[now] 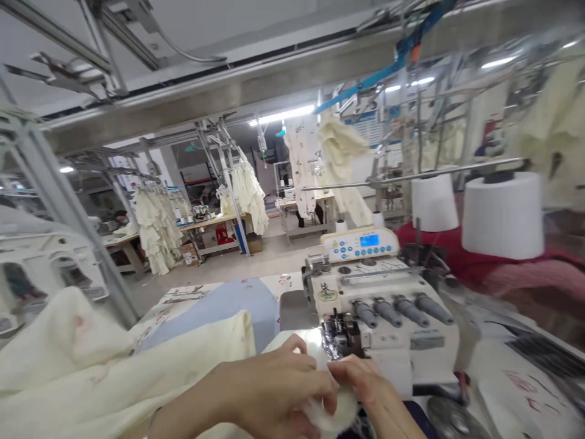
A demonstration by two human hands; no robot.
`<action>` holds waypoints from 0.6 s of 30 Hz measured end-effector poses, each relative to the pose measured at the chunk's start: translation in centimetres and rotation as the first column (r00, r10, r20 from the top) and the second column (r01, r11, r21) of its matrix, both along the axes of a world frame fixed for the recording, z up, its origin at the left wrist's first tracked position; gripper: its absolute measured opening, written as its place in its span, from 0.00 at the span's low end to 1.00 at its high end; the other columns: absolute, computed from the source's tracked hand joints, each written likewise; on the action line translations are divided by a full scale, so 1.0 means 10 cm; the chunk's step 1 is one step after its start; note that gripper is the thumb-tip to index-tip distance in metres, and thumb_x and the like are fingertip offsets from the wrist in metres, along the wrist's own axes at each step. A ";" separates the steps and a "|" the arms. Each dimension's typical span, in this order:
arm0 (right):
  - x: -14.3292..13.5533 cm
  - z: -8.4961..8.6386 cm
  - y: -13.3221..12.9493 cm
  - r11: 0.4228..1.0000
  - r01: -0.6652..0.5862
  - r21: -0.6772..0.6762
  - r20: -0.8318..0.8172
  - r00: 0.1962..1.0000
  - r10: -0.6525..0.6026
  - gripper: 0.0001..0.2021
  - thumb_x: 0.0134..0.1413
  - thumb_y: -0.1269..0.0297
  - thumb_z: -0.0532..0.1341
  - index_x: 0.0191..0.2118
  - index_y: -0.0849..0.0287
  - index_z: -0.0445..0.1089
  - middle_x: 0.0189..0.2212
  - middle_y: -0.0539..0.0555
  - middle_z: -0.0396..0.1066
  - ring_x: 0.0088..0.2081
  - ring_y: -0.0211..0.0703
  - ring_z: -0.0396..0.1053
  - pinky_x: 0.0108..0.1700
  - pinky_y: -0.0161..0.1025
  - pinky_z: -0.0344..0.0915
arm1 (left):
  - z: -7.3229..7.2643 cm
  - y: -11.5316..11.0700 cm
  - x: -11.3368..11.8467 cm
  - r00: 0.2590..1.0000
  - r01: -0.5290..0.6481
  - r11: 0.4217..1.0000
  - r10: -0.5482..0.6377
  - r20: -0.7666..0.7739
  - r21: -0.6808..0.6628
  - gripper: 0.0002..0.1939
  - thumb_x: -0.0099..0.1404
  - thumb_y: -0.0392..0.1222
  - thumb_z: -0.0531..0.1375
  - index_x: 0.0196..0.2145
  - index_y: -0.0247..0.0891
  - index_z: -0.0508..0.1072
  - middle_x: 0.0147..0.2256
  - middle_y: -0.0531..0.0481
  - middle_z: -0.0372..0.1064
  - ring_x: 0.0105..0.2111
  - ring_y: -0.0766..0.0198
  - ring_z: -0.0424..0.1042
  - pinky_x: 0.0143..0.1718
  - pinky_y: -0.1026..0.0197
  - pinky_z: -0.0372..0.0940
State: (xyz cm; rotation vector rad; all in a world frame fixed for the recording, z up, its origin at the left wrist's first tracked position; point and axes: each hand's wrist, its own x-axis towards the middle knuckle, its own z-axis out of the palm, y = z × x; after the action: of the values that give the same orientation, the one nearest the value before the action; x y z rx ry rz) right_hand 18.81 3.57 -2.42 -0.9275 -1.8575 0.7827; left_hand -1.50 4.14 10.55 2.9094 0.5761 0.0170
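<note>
left hand (pixel 269 390): fingers closed, pinching cream fabric piece (pixel 336 411) | right hand (pixel 365 381): fingers closed on the same piece | fabric piece: at bottom centre, just before presser foot (pixel 338 338) of overlock sewing machine (pixel 388 305) | cream garment pile (pixel 91 372): left on table

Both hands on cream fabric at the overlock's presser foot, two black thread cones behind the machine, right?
Not quite: the thread cones are white, not black, as the head view shows. Both the left hand and right hand are on the cream fabric at the overlock machine.
</note>
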 end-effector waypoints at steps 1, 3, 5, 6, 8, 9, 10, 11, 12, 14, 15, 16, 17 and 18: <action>-0.02 -0.01 -0.01 1.000 0.015 0.002 -0.010 1.000 -0.015 0.21 0.68 0.52 0.42 0.36 0.52 0.70 0.33 0.50 0.67 0.39 0.41 0.64 0.43 0.36 0.60 | 0.00 -0.01 0.03 0.999 -0.037 0.998 0.038 -0.012 0.052 0.13 0.59 0.35 0.65 0.40 0.37 0.67 0.34 0.50 0.71 0.36 0.62 0.69 0.49 0.55 0.59; -0.07 0.02 -0.06 0.999 0.036 0.021 -0.052 0.998 -0.034 0.26 0.68 0.49 0.38 0.34 0.54 0.68 0.33 0.50 0.65 0.39 0.40 0.62 0.43 0.37 0.59 | 0.00 -0.01 0.08 0.995 -0.095 0.983 0.096 -0.002 0.157 0.06 0.60 0.33 0.61 0.35 0.36 0.68 0.30 0.50 0.69 0.33 0.60 0.67 0.46 0.53 0.57; -0.10 0.08 -0.14 0.997 0.039 0.071 -0.092 0.995 -0.032 0.31 0.66 0.41 0.35 0.33 0.55 0.67 0.31 0.50 0.63 0.38 0.40 0.61 0.41 0.37 0.58 | -0.02 0.01 0.12 0.996 -0.082 0.978 0.077 0.035 0.190 0.07 0.61 0.29 0.58 0.28 0.36 0.66 0.27 0.52 0.67 0.32 0.62 0.65 0.44 0.54 0.55; -0.10 0.10 -0.18 0.994 0.037 0.101 -0.104 0.994 -0.026 0.33 0.63 0.37 0.35 0.33 0.55 0.66 0.30 0.50 0.63 0.37 0.40 0.60 0.41 0.37 0.58 | -0.02 0.03 0.13 0.997 -0.062 0.984 0.052 0.064 0.165 0.08 0.61 0.27 0.56 0.28 0.36 0.66 0.29 0.52 0.68 0.33 0.62 0.65 0.44 0.56 0.55; -0.08 0.13 -0.25 0.988 0.037 0.149 -0.118 0.993 -0.019 0.34 0.61 0.34 0.35 0.33 0.56 0.65 0.29 0.50 0.62 0.35 0.39 0.60 0.40 0.37 0.58 | -0.04 0.08 0.14 0.995 -0.029 0.998 0.025 0.092 0.049 0.07 0.63 0.27 0.57 0.34 0.38 0.68 0.36 0.52 0.70 0.38 0.63 0.66 0.44 0.58 0.54; -0.07 0.13 -0.27 0.986 0.038 0.165 -0.124 0.992 -0.018 0.33 0.62 0.35 0.35 0.34 0.56 0.66 0.29 0.50 0.62 0.35 0.39 0.60 0.41 0.37 0.58 | -0.04 0.11 0.14 0.997 -0.021 1.000 0.022 0.080 -0.019 0.09 0.64 0.28 0.58 0.40 0.39 0.68 0.40 0.52 0.70 0.41 0.63 0.67 0.45 0.59 0.54; -0.05 0.13 -0.29 0.983 0.038 0.181 -0.135 0.991 -0.013 0.32 0.62 0.36 0.36 0.35 0.56 0.66 0.29 0.50 0.63 0.35 0.39 0.61 0.41 0.37 0.59 | -0.03 0.14 0.14 0.998 -0.018 0.997 0.022 0.054 -0.071 0.11 0.65 0.31 0.59 0.44 0.41 0.67 0.43 0.52 0.70 0.43 0.63 0.67 0.46 0.60 0.53; -0.03 0.12 -0.30 0.980 0.034 0.194 -0.154 0.988 -0.003 0.31 0.63 0.36 0.38 0.35 0.56 0.66 0.30 0.50 0.64 0.35 0.39 0.62 0.41 0.37 0.59 | -0.03 0.17 0.15 1.000 -0.016 0.995 0.017 0.019 -0.095 0.13 0.66 0.34 0.60 0.48 0.41 0.66 0.44 0.52 0.70 0.44 0.63 0.67 0.47 0.60 0.52; -0.01 0.13 -0.31 0.978 0.034 0.206 -0.171 0.985 0.001 0.29 0.63 0.37 0.40 0.36 0.55 0.67 0.31 0.51 0.65 0.37 0.39 0.63 0.42 0.36 0.60 | -0.02 0.20 0.16 1.000 -0.011 0.996 0.010 -0.014 -0.089 0.14 0.67 0.37 0.61 0.49 0.41 0.66 0.43 0.52 0.71 0.43 0.62 0.67 0.47 0.59 0.52; 0.00 0.14 -0.32 0.973 0.060 0.225 -0.152 0.988 -0.026 0.23 0.64 0.42 0.46 0.42 0.54 0.68 0.38 0.52 0.68 0.42 0.40 0.65 0.43 0.34 0.62 | 0.00 0.23 0.17 0.998 -0.018 1.000 0.019 -0.066 0.007 0.10 0.67 0.44 0.61 0.44 0.39 0.69 0.39 0.51 0.72 0.40 0.61 0.66 0.45 0.58 0.51; 0.01 0.16 -0.32 0.964 0.084 0.251 -0.111 0.992 -0.058 0.18 0.65 0.46 0.50 0.45 0.54 0.67 0.41 0.52 0.69 0.45 0.40 0.66 0.44 0.33 0.63 | 0.00 0.23 0.19 0.995 -0.029 0.996 0.036 -0.089 0.079 0.10 0.67 0.46 0.61 0.39 0.38 0.70 0.36 0.51 0.72 0.39 0.61 0.66 0.42 0.58 0.51; 0.01 0.16 -0.32 0.950 0.108 0.293 -0.055 0.994 -0.096 0.15 0.64 0.51 0.53 0.48 0.54 0.66 0.44 0.52 0.70 0.47 0.40 0.67 0.46 0.33 0.63 | 0.00 0.21 0.20 0.993 -0.028 0.989 0.044 -0.106 0.147 0.11 0.66 0.47 0.62 0.34 0.37 0.70 0.32 0.52 0.71 0.36 0.61 0.64 0.41 0.57 0.51; 0.01 0.16 -0.32 0.927 0.123 0.354 0.019 0.990 -0.139 0.13 0.63 0.56 0.55 0.48 0.55 0.65 0.44 0.52 0.70 0.47 0.40 0.68 0.47 0.33 0.63 | -0.02 0.18 0.22 0.992 -0.019 0.980 0.043 -0.117 0.199 0.12 0.66 0.47 0.62 0.30 0.36 0.69 0.29 0.52 0.70 0.34 0.61 0.63 0.39 0.56 0.51; 0.01 0.16 -0.32 0.896 0.124 0.427 0.091 0.980 -0.179 0.11 0.62 0.59 0.55 0.47 0.56 0.66 0.43 0.52 0.71 0.46 0.40 0.69 0.47 0.34 0.64 | -0.03 0.13 0.24 0.993 0.002 0.974 0.026 -0.119 0.227 0.12 0.66 0.45 0.61 0.28 0.36 0.68 0.27 0.52 0.69 0.33 0.61 0.62 0.39 0.56 0.51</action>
State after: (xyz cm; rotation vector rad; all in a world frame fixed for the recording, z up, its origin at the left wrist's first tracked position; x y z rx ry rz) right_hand 18.88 0.40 -0.86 -0.8433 -1.9323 0.2121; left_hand 0.85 5.42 10.21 3.1458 0.6516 -0.1002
